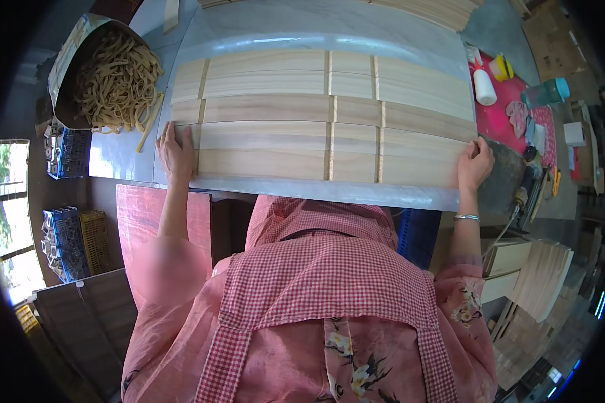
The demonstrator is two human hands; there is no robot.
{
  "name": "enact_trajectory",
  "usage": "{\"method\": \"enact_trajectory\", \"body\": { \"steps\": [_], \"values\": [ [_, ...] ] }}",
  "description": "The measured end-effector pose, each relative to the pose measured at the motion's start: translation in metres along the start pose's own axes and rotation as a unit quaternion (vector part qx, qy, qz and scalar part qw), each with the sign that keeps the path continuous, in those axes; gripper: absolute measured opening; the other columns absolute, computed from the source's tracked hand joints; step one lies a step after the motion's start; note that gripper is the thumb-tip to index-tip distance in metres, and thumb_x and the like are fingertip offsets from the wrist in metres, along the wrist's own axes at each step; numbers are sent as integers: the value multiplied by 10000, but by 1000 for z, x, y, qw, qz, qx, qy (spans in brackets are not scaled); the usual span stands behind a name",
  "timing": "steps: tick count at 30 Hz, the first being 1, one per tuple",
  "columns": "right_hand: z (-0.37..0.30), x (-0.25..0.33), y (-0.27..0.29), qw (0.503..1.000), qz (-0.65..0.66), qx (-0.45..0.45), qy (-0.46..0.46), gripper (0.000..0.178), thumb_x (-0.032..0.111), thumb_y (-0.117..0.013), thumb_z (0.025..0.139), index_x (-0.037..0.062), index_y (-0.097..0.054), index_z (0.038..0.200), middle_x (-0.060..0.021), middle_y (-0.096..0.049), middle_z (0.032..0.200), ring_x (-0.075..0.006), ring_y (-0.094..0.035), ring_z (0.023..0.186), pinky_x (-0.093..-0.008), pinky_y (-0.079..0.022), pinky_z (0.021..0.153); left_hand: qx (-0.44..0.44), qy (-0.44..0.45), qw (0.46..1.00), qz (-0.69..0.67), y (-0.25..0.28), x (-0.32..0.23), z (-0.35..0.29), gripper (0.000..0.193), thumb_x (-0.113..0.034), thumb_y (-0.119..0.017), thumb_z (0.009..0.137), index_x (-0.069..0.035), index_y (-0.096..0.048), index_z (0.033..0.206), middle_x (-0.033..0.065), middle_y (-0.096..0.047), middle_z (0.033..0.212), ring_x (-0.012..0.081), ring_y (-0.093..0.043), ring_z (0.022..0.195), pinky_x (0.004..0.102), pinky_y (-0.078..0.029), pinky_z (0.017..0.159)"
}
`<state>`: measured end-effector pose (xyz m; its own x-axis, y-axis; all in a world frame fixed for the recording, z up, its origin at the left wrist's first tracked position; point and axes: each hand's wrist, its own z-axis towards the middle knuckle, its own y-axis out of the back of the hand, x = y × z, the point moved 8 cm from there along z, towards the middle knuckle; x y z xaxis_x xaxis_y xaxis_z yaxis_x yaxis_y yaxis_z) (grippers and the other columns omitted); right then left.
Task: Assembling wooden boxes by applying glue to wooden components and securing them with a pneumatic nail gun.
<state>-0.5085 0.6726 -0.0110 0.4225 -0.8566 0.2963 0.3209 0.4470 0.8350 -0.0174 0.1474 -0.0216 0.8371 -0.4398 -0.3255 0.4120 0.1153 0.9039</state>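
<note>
Several pale wooden boards (269, 138) with crosswise grooves lie side by side in front of me. A slightly darker board (269, 107) crosses the middle of the row, its ends a little out of line with the others. My left hand (175, 153) grips the left end of the nearer boards, thumb toward the top and fingers at the outer edge. At the opposite end, my right hand (476, 163) is closed around the right edge, with its fingers curled. The undersides of the boards are hidden.
Under the boards is a grey-white tabletop (275, 27). A container of tangled tan bands (117, 77) stands at the far left. On the right, a white squeeze bottle (484, 86), a teal-lidded jar (546, 93) and a corded tool (526, 185) lie near a red cloth.
</note>
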Motion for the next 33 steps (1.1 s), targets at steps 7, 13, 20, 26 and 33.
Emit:
{"method": "enact_trajectory", "body": {
  "steps": [7,13,20,26,33],
  "values": [
    [-3,-12,1,998,31,-53,11,225,131,-671,883,54,-685,1095,-110,-706,967,-328,-643,924,-424,-518,856,-24,-17,1000,6,-5,-2,-3,510,-311,-594,980,37,-572,1352,225,-585,1396,397,-532,1232,433,-435,1058],
    [-3,-12,1,997,65,-18,-37,208,107,-654,878,60,-677,1080,-108,-698,961,-317,-613,900,-413,-512,852,-12,-19,999,29,-14,9,2,539,-284,-586,970,24,-517,1407,218,-591,1358,406,-530,1222,444,-416,1071],
    [16,-1,-6,999,-9,-30,10,190,120,-634,888,57,-674,1063,-132,-682,952,-342,-610,901,-431,-511,851,12,13,997,72,-9,5,21,565,-345,-541,980,-37,-492,1450,214,-565,1399,428,-530,1211,482,-414,1057],
    [40,2,-28,999,-12,-36,27,184,138,-617,898,52,-673,1050,-149,-668,937,-371,-615,871,-452,-510,849,47,26,995,82,-41,3,67,558,-372,-537,978,-21,-526,1411,206,-590,1372,433,-540,1198,481,-416,1047],
    [44,18,-37,996,-41,-58,48,169,138,-605,896,50,-671,1024,-155,-663,919,-385,-621,833,-463,-510,842,-52,2,997,49,-34,-6,61,501,-374,-576,966,18,-640,1272,204,-636,1316,403,-553,1156,447,-423,1042]
  ]
}}
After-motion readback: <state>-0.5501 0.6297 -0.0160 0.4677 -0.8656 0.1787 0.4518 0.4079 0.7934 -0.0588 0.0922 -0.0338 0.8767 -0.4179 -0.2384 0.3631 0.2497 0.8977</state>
